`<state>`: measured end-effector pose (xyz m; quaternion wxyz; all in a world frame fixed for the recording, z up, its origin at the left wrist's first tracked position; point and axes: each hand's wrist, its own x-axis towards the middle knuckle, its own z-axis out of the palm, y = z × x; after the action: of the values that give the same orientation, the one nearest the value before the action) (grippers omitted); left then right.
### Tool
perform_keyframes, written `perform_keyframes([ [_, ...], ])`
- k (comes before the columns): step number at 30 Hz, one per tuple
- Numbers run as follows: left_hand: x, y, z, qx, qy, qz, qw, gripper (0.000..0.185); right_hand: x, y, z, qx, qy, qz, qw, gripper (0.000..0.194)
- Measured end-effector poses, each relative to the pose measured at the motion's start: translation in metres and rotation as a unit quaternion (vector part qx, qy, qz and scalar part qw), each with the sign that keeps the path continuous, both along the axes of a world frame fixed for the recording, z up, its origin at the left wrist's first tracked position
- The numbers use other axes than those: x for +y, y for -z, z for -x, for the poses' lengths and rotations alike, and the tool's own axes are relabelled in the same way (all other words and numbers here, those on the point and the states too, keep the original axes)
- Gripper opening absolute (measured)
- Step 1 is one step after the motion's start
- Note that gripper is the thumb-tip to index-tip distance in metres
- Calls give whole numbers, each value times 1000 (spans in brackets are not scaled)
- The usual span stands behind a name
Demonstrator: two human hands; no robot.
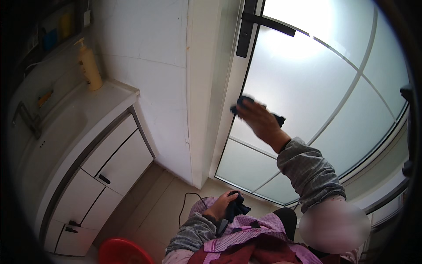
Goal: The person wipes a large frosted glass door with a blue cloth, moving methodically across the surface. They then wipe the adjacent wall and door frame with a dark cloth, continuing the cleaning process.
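Observation:
My right hand (pixel 262 123) is raised against a frosted glass door (pixel 296 82), near its handle-side edge. Its fingers lie over a dark cloth (pixel 279 120), which is pressed to the pane and sticks out on both sides of the hand. Low in front of my body, my left hand (pixel 221 206) grips a second dark, bunched cloth (pixel 236 206). A checked pink apron (pixel 263 224) covers my lap. Above the raised hand, a black lever handle (pixel 273 25) is fixed to the door frame.
At left stand a white washbasin (pixel 66 120) with a tap (pixel 29 122), a pump bottle (pixel 90 67) and a white cabinet (pixel 112 158) beneath. A red plastic basin (pixel 123 252) sits on the floor at the bottom. A dark cable (pixel 182 208) runs beside my left arm.

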<state>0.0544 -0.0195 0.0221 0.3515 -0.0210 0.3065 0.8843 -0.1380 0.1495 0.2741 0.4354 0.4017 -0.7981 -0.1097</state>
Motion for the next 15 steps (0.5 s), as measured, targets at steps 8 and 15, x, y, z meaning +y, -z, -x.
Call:
perform_keyframes([
  [8,1,5,0,-20,10,-8,1000,33,31,-101,-2,-18,-11,-3,1000,40],
  [15,3,3,2,-34,3,-7,999,32,89,-173,5,228,88,74,967,45],
])
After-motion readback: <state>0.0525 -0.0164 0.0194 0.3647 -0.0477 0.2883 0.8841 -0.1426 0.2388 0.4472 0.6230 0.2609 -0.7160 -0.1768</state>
